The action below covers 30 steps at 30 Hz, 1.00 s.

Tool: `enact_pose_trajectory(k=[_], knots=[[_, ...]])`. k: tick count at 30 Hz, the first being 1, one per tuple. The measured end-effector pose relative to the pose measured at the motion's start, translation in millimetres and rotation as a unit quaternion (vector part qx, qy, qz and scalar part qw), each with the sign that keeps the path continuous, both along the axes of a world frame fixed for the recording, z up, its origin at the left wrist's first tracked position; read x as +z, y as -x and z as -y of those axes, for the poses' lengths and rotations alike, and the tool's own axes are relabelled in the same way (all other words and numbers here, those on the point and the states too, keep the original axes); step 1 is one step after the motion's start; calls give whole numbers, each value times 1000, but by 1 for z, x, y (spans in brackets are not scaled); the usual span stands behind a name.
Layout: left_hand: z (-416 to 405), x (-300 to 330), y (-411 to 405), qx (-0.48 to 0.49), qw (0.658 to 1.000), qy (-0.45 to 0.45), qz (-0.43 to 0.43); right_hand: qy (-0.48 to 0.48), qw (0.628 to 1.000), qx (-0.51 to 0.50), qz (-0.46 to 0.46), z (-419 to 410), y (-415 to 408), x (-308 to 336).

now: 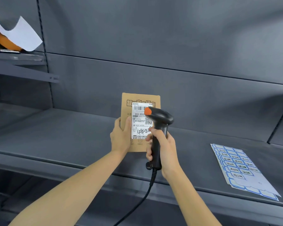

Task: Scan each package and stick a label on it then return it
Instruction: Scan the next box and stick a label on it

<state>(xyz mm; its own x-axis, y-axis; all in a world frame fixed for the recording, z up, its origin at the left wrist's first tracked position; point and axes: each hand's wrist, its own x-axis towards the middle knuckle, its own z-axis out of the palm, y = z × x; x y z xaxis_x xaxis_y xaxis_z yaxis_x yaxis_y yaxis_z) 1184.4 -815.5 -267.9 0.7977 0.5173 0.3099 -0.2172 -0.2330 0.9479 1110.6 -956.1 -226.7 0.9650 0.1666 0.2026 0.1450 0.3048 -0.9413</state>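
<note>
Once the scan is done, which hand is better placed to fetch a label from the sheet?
Probably the right hand: the label sheet lies on its side, though it must first put down the scanner. The left hand holds the package.

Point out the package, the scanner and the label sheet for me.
package (pixel 127 110): head view, on the bare brown cardboard left of its shipping label.
scanner (pixel 162 115): head view, on the black head, right of the orange tip.
label sheet (pixel 242 167): head view, on the middle of the blue-bordered sheet.
</note>
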Motion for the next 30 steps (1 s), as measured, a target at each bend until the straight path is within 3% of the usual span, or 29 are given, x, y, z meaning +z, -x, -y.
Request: enact_pose_trajectory(k=[8,20,23,27,30], knots=[[0,0,0,5,1000,-12,-3,36,999,-33,-21,2,-1,-1],[0,2,2,-5,1000,-7,-9,17,999,-18,-44,24,-8,9],[-2,6,1,-2,1000,0,-28,195,976,-85,-46,44,-23,15],[-2,10,2,14,998,4,-62,435,880,-181,-56,67,-51,5],[-2,11,4,26,997,0,-77,523,818,-233,-59,76,-62,-9]])
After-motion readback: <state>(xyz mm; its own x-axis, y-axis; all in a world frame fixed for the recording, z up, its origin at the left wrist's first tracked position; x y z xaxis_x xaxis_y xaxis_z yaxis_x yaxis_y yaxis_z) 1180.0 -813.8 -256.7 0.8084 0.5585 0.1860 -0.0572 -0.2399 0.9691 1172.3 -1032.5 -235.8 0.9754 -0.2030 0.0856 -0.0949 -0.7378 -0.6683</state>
